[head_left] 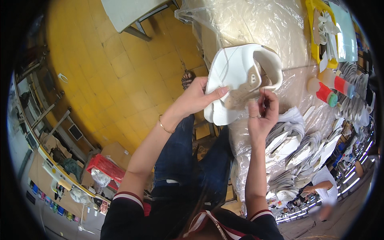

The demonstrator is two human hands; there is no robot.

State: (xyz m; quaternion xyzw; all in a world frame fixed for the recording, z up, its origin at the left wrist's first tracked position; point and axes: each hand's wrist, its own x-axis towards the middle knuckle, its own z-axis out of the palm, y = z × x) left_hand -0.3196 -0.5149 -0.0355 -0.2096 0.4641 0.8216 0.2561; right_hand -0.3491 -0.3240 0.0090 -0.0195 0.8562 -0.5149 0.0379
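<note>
A white shoe upper [236, 64] with beige perforated parts is held up in front of me, over the edge of the plastic-covered table. My left hand [200, 96] grips its left side, thumb on top and fingers underneath. At the upper's lower right edge, beside the collar opening, my right hand [263, 114] is closed in a pinch. Something thin and dark shows between its fingers, too small to name. The underside of the upper and my left fingertips are hidden.
Clear plastic sheeting [288, 40] covers the table. Stacked shoe pieces [286, 138] lie to the right, near a green-capped bottle [322, 92] and a yellow tray [315, 44]. A pale table [128, 12] stands far left. Another person [325, 186] is at lower right.
</note>
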